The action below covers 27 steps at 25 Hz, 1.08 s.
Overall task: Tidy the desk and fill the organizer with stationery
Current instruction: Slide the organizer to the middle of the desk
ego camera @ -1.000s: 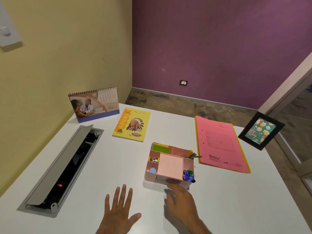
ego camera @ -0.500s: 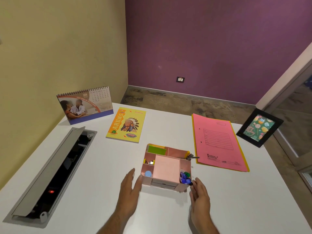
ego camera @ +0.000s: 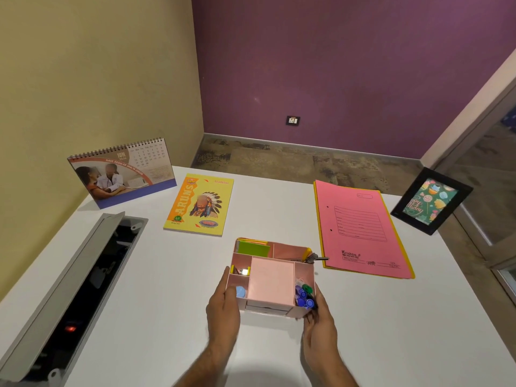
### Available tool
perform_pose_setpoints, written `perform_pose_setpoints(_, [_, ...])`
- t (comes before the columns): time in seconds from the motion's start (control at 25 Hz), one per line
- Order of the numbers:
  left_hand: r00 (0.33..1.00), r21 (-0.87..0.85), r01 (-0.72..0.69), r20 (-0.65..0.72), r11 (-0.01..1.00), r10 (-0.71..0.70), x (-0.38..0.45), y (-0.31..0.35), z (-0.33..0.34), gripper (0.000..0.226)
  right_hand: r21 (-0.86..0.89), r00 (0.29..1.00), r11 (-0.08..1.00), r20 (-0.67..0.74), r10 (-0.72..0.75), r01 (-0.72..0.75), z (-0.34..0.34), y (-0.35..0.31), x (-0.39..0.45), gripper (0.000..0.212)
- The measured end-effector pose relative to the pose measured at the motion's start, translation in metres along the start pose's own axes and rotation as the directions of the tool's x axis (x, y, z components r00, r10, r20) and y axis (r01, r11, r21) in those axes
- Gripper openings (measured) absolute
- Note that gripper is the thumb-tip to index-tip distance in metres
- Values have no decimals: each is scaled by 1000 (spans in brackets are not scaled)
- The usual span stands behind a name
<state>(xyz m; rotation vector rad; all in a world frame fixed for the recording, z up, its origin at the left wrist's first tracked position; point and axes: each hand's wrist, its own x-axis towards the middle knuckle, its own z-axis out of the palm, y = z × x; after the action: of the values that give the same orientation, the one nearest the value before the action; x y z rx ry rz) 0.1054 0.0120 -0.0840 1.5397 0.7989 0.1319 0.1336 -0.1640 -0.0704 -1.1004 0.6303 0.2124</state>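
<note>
Both hands clasp the pink desk organizer [ego camera: 272, 286] from opposite sides. The left hand [ego camera: 223, 311] presses flat against its left wall, fingers extended along the wall, thumb curled over the rim beside the compartment holding a blue round item [ego camera: 240, 291] whose kind is hard to make out. The right hand [ego camera: 319, 328] grips the near right corner, its fingers wrapped around the wall and mostly hidden behind it. Just inside those fingers sits a cluster of blue and green push pins [ego camera: 304, 296]. Beyond the left thumb, a small compartment holds tiny objects too small to identify, one glinting white. Farther from the fingers, green sticky notes [ego camera: 253, 248] stand in the back left slot, and pens [ego camera: 312, 257] poke out of the back right corner, their tips only partly visible. Both forearms are cut off by the bottom edge.

The organizer sits on a white desk [ego camera: 391, 317]. Beyond the left fingers lie a yellow notebook [ego camera: 199, 204] and a standing desk calendar [ego camera: 122, 171]; to their left, an open cable tray [ego camera: 72, 297] runs into the desk, its contents dark apart from a red light. Beyond the right fingers lies a pink file folder [ego camera: 360, 227], with a black picture frame [ego camera: 431, 201] at the desk's edge. Past the desk are a yellow wall [ego camera: 97, 65] and a purple wall [ego camera: 335, 65] bearing a wall socket [ego camera: 293, 120].
</note>
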Motion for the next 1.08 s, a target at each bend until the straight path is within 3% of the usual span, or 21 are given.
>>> perform_pose_setpoints(0.64, [995,-105,-94,-51,990,89,98,102,49,35,61,982,987,107,-153,147,88,-87,91,20])
perform_pose_setpoints(1.08, [993,-97,-120,-15,988,119,183,112,89,33,28,981,987,102,-163,161,122,-103,176,20])
